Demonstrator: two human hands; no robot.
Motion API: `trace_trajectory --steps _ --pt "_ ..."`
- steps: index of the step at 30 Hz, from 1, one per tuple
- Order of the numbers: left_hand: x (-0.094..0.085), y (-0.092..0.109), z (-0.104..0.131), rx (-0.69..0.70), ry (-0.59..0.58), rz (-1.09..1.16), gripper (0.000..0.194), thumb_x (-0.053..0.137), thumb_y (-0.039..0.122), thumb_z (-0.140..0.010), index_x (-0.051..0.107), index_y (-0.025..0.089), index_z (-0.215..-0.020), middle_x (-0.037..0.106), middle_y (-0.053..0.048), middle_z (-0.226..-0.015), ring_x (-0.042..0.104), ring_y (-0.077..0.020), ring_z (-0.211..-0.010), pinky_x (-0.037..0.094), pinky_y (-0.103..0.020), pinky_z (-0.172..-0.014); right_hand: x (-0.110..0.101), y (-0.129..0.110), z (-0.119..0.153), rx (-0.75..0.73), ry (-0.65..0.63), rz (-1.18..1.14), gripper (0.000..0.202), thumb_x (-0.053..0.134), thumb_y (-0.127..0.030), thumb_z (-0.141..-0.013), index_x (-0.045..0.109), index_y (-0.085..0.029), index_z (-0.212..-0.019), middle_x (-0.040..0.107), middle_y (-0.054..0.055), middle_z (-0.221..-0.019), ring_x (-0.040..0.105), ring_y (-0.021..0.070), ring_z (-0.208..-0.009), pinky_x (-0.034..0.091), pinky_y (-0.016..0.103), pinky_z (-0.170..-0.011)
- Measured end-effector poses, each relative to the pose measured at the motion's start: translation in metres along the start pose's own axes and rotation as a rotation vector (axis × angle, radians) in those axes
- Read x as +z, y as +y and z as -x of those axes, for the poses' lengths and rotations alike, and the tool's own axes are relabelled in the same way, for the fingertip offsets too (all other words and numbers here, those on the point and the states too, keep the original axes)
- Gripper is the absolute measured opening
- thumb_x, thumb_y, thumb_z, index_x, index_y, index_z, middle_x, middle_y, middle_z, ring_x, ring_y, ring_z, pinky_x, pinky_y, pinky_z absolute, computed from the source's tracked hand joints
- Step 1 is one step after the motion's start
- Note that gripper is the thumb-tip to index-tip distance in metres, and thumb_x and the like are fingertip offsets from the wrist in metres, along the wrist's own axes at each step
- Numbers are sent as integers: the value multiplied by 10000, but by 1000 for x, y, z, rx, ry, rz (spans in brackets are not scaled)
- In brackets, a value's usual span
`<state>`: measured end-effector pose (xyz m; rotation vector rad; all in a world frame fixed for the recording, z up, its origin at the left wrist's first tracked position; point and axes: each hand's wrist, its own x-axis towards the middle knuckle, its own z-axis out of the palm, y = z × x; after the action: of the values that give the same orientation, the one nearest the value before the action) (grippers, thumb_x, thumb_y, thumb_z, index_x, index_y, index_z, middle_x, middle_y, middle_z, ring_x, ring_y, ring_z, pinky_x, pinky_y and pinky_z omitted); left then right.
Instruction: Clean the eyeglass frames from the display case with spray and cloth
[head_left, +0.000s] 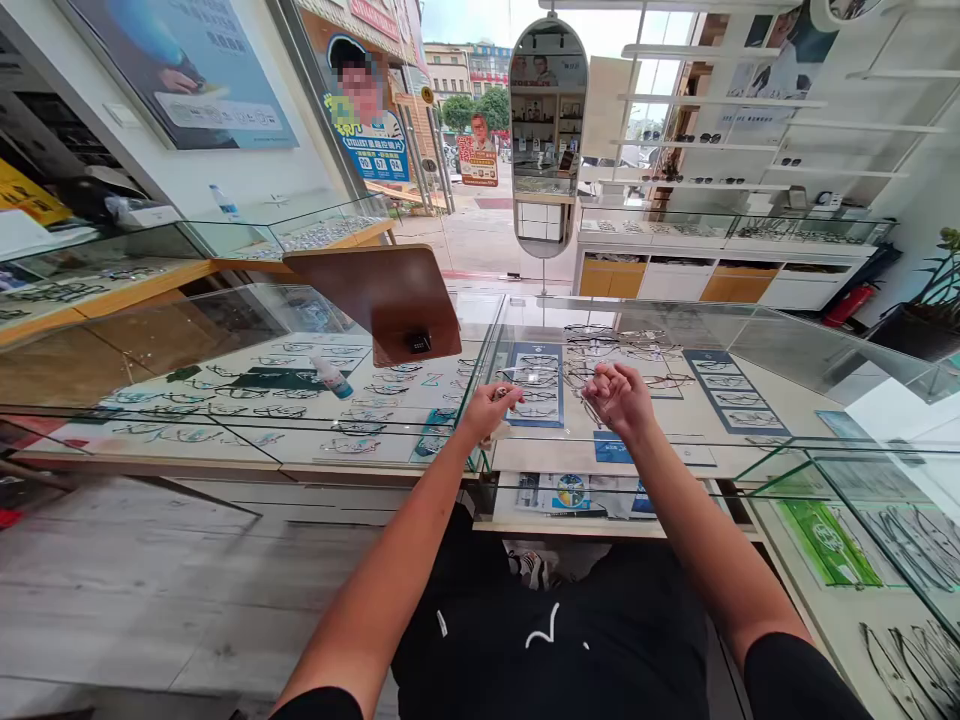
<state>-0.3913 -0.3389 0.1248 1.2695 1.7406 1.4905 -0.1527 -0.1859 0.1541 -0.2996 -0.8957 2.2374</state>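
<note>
The person's left hand (pixel 491 408) and right hand (pixel 624 398) are facing each other over the glass worktop (pixel 787 340), a gap lying between them. The left fingers are curling inward, thumb and forefinger coming close together; whether they are pinching something small, one cannot tell. The right fingers are bending loosely, palm turning toward the left hand, and whether they are gripping anything cannot be told either. A pair of glasses (pixel 589 402) is showing just left of the right fingers, its thin lines blurring into the frames behind, so contact is hard to judge

Between the two sets of fingers, a blue tray (pixel 559 385) is lying with rows of eyewear on it. Just beyond the right fingers, more frames (pixel 600 338) are crowding together. Well to their right, a second tray (pixel 709 395) is slanting away, and nearer the body than those fingers a blue card (pixel 611 447) is lying

Left of the left fingers, a bottle (pixel 332 377) is resting near rows of spectacles (pixel 360 425); beyond it a brown board (pixel 390 300) is leaning. Below the fingers, papers (pixel 574 492) are lying on a low shelf. Far beyond the fingers, a tall mirror (pixel 549 130) is reflecting shelves
</note>
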Motion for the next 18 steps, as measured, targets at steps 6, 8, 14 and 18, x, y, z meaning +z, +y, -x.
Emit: trace_trajectory --steps 6,8,14,18 --pt "37 15 -6 -77 -231 275 647 824 694 -823 749 170 -1194 695 -33 -811 461 -88 -546 307 -230 -479 18 16 -21 39 -101 -42 188 717 -443 -891 722 -255 -880 452 -59 -498 608 198 -629 627 366 -822" --pt "42 16 -12 -101 -272 339 624 865 691 -803 732 168 -1117 579 29 -649 445 -85 -513 278 -221 -469 19 19 -27 57 -126 -18 212 752 -472 -864 730 -261 -869 449 -62 -494 604 202 -622 635 394 -849" --pt "43 4 -26 -105 -216 445 622 954 689 -692 655 182 -893 641 17 -665 434 -67 -477 287 -224 -458 16 6 -41 135 -283 236 277 763 -502 -883 774 -226 -885 588 -30 -531 674 204 -676 593 366 -851" --pt "41 0 -25 -79 -229 446 565 924 651 -765 689 165 -930 769 -65 -859 448 -56 -497 313 -230 -474 11 -4 -49 145 -374 376 287 814 -488 -870 740 -216 -819 605 -15 -563 698 212 -729 571 363 -862"
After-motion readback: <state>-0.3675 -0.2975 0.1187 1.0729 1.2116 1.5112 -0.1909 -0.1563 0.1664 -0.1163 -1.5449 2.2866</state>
